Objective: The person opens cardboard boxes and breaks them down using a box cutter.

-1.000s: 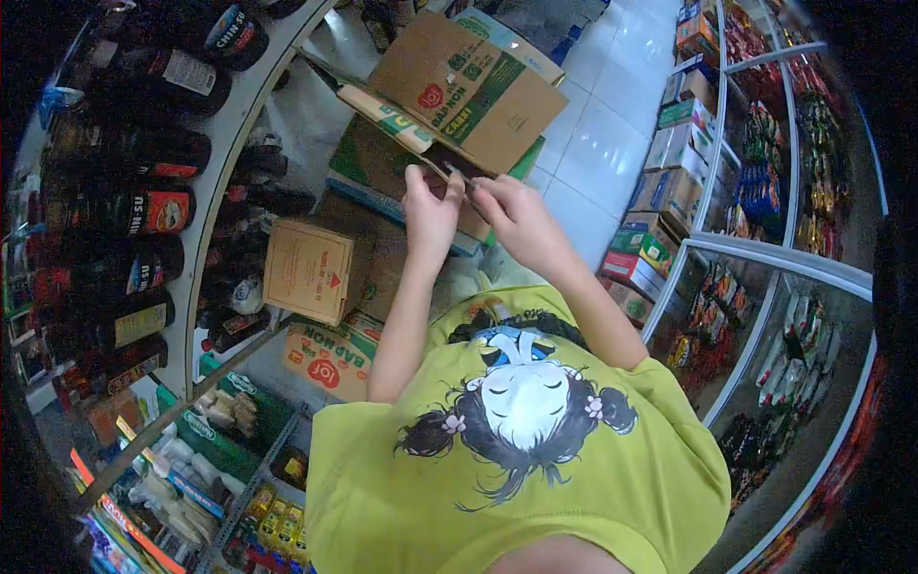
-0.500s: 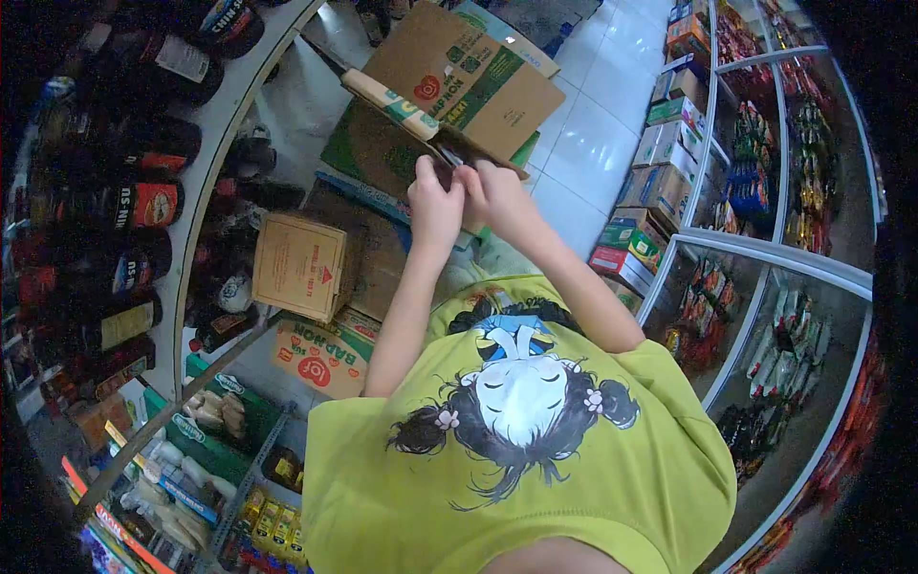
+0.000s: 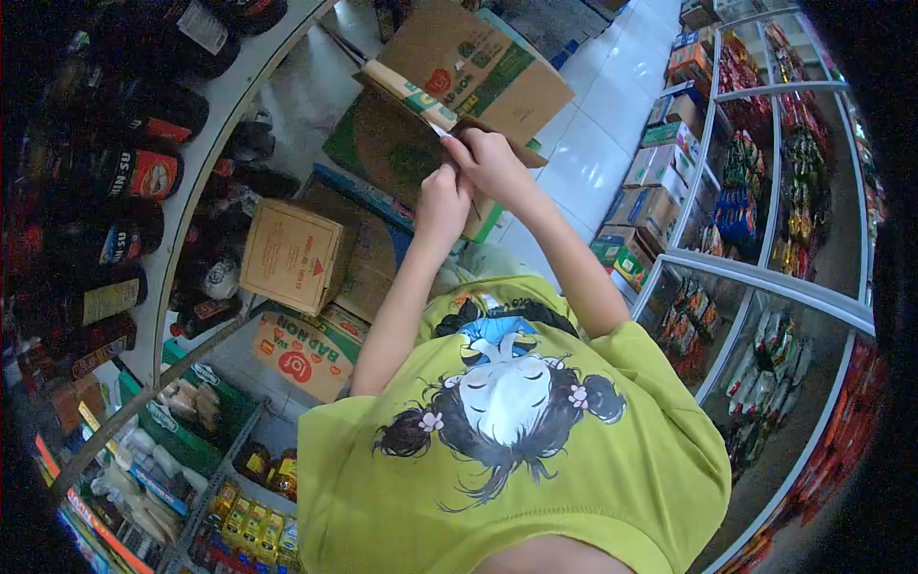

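My right hand (image 3: 495, 170) is closed, thumb and fingers pinched round a thin pale pointed thing like a blade (image 3: 439, 130). Its tip sticks out past the thumb, at the edge of an open cardboard box (image 3: 406, 94) whose cream and green side faces up. Just below, my left hand (image 3: 443, 206) is curled into a fist against the right; what it grips is hidden. Behind the hands stands a large brown carton (image 3: 512, 81) with red and green print.
Dark bottles (image 3: 153, 177) line the shelf at left. A small carton (image 3: 292, 256) sits near my left forearm, above a printed one (image 3: 304, 356). Stacked boxes (image 3: 650, 167) and glass-fronted cases (image 3: 736, 277) of packets run along the right, beside the tiled floor (image 3: 593, 124).
My right hand has shifted up over the left, and the pale pointed tip now shows at the box edge. The whole view has tilted slightly.
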Demonstrator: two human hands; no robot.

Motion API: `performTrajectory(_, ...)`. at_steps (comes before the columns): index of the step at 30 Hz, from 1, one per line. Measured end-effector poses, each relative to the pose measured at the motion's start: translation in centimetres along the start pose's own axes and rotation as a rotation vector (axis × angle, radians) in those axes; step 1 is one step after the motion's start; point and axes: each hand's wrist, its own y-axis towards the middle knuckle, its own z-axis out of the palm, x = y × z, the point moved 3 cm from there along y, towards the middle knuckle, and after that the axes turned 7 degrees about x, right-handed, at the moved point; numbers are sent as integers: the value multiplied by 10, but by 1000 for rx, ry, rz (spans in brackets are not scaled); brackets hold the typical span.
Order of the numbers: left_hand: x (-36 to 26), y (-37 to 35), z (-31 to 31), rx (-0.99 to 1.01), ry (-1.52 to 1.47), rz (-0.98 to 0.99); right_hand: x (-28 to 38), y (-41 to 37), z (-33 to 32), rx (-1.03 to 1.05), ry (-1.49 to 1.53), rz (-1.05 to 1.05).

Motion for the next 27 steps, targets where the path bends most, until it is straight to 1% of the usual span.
performTrajectory(1, 3, -1, 2, -4, -1, -3, -3, 3, 2, -8, -89, -33)
performTrajectory(3, 5, -2, 5, -37, -117, 32, -1, -1, 6, 28, -148, -38)
performTrajectory(4, 7, -3, 4, -100, -36, 94, 2, 0, 5, 58, -209, -42)
performTrajectory(5, 10, -1, 4, -102, -38, 95, 6, 3, 0, 59, -211, -43)
performTrajectory(7, 0, 0, -4, -14, -20, 61, 13, 7, -4, 172, -258, -12)
performTrajectory(9, -10, 2, -9, -32, -16, 55, 10, 11, -5, 133, -216, -52)
performTrajectory(11, -11, 5, -10, -24, 19, 7, 16, 11, -10, 87, -97, -67)
performTrajectory(12, -11, 5, -9, -26, 18, 11, 15, 10, -9, 18, -61, -93)
performTrajectory(13, -11, 5, -9, -21, 53, 0, 15, 9, -8, 18, -64, -95)
performTrajectory(15, -12, 5, -10, -15, 87, -13, 16, 6, -10, -62, 83, -77)
performTrajectory(19, -15, 5, -13, 38, 124, -18, 7, 4, -7, -113, 147, 1)
performTrajectory(21, -16, 6, -14, 57, 152, -23, -3, 5, -4, -72, 367, 69)
performTrajectory(22, -18, 4, -15, 63, 148, -33, -2, 5, -4, -73, 365, 67)
performTrajectory(24, -20, 3, -17, 71, 143, -45, 5, 2, -7, -91, 179, 43)
performTrajectory(27, -20, 3, -18, 87, 198, -29, 8, 2, -8, -110, 218, 4)
